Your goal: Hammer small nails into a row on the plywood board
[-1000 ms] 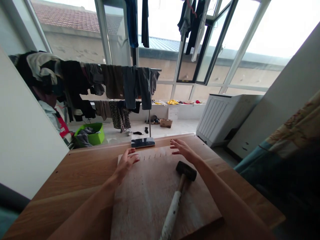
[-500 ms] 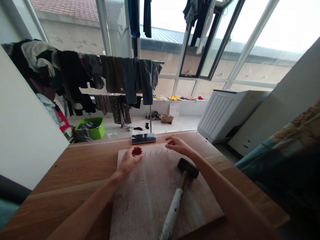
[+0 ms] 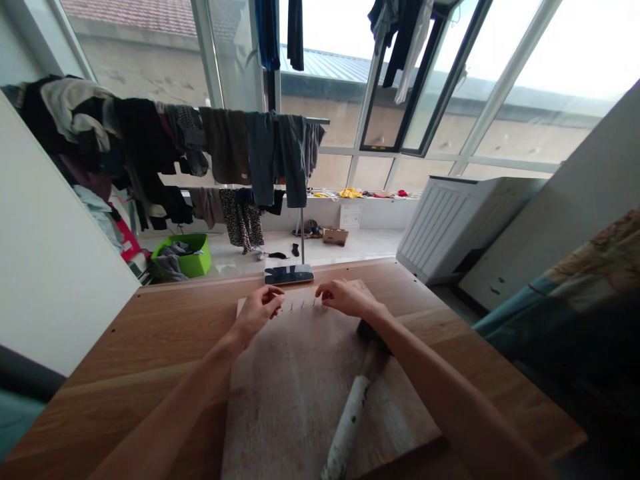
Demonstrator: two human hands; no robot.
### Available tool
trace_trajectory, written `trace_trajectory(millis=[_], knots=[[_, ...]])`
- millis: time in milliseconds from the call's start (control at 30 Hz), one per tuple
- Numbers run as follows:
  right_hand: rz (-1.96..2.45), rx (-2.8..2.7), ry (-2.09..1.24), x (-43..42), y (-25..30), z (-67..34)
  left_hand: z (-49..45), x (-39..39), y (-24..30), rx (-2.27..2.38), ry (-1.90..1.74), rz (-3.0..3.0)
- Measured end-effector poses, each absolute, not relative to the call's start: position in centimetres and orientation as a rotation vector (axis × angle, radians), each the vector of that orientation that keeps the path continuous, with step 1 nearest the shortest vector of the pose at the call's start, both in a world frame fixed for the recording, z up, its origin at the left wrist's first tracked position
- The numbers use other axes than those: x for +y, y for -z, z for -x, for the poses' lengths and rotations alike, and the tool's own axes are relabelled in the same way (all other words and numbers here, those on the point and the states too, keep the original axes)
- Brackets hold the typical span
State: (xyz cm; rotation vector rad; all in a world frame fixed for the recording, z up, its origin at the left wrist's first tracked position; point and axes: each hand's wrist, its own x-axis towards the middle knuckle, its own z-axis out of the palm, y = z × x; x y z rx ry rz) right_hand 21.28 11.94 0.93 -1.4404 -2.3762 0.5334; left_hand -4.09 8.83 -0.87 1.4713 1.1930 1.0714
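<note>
A row of thin upright nails (image 3: 303, 305) stands near the far edge of a worn wooden board (image 3: 290, 387). At the left end of this row is my left hand (image 3: 257, 310), its fingers curled in towards the thumb; whatever they enclose is hidden. My right hand (image 3: 345, 298) reaches over the row from the right. Its bent fingers are apart, with the foremost fingertip at the head of a nail, and it covers the nails further right. On the board lies a hammer (image 3: 347, 423) with a white-smeared handle, its dark head partly behind my right forearm.
Beneath the board is a wood-grain table (image 3: 165, 340). A phone (image 3: 289, 274) lies at its far edge. Beyond are a green basket (image 3: 195, 259), a rack of hanging clothes (image 3: 263, 153), a small cardboard box (image 3: 335, 236) and a white ribbed cabinet (image 3: 425, 227).
My right hand has moved left along the nails, and its forearm now covers part of the hammer's head. My left hand has shifted slightly up and left, its fingers still curled.
</note>
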Motion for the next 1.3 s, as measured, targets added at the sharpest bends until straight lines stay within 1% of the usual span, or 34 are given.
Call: trace_trajectory(millis=[100,200,333,400,533,767,900,967,1133,1200,1300], knots=[[1.473,-2.323,-0.452,11.4,-1.7,-20.5,3.6,8.7,-0.1,1.275,-0.985,-1.864],[1.444,-2.324,-0.463,11.3,-2.1,-19.6,2.7,9.0,-0.2,1.352,-0.857,-2.222],[1.377,-2.432,-0.462,11.4,-2.0,-18.7,1.4,10.1,0.6,1.377,-0.601,-2.416],[1.364,-2.392,-0.443,11.5,-2.0,-18.4,1.0,10.5,0.7,1.366,-0.645,-2.427],[1.307,-2.356,-0.473,11.5,-1.7,-17.6,1.0,10.6,0.0,1.291,-0.867,-2.331],[1.254,-2.353,-0.525,11.2,-1.0,-16.5,2.1,8.9,-1.4,1.153,-0.980,-2.255],[1.217,-2.307,-0.524,9.6,-1.8,-17.7,2.7,7.4,-1.1,1.054,-0.944,-2.317],[1.198,-2.299,-0.585,8.5,-1.9,-18.2,2.8,6.8,-0.7,0.994,-0.899,-2.325],[1.110,-2.062,-0.955,6.3,-1.9,-18.6,3.3,5.2,-0.4,0.881,-0.808,-2.320],[1.050,-1.970,-1.046,5.3,-2.3,-19.1,3.9,4.3,-0.8,0.853,-0.782,-2.330],[1.044,-1.905,-1.005,3.5,-3.1,-20.9,5.7,2.4,-1.2,0.886,-0.708,-2.411]])
